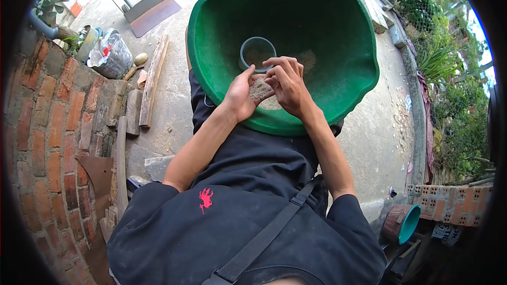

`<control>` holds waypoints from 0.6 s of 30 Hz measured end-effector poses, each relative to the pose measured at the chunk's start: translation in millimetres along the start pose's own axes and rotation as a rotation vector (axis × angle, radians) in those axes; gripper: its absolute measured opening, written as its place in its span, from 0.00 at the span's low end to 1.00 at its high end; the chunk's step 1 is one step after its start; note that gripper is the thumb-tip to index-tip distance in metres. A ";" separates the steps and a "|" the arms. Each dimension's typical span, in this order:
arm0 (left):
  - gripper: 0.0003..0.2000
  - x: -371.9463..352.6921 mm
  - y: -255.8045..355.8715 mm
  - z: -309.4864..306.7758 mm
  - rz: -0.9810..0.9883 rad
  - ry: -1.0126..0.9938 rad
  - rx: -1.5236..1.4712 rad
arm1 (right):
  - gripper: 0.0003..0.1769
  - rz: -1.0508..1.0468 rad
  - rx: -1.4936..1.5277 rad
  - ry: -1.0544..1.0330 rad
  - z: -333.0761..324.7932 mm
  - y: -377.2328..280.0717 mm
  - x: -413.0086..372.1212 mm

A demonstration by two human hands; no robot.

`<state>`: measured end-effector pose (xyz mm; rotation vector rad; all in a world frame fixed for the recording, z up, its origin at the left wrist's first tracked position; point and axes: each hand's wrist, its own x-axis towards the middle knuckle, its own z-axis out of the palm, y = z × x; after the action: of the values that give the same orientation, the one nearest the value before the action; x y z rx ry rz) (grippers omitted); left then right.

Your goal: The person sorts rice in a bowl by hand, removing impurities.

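Note:
A large green tub (338, 47) rests tilted against the person's lap, its opening facing them. Inside it, my left hand (243, 95) is cupped palm up around a small heap of greyish grainy material (260, 89). My right hand (288, 85) is over that heap, fingers bent and pressed together at the grains; what its fingertips pinch is too small to make out. A round clear container (257, 51) stands in the tub just beyond both hands. More loose grains (307, 61) lie on the tub's inner wall and below the hands.
A brick wall (53, 142) runs along the left, with wooden planks (154, 82) and a dirty bucket (113, 55) beside it. A hand truck (153, 13) stands at upper left. Plants (449, 89) line the right; a small teal-rimmed bucket (409, 224) is at lower right.

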<state>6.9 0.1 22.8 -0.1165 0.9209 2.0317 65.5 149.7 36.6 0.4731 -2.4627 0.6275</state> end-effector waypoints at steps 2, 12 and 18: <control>0.24 -5.8 2.1 6.3 0.010 0.026 0.012 | 0.07 0.008 0.009 0.001 -1.2 -1.8 0.0; 0.20 -3.0 1.5 -1.7 -0.023 0.002 0.025 | 0.07 -0.149 0.105 -0.031 -2.6 -0.9 0.3; 0.18 -3.9 2.0 -2.6 -0.024 -0.021 0.031 | 0.10 -0.166 0.082 -0.037 -4.7 -1.2 1.1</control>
<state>7.2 -4.9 23.6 -0.0893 0.9332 1.9925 67.1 151.0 41.1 0.7186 -2.4084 0.6572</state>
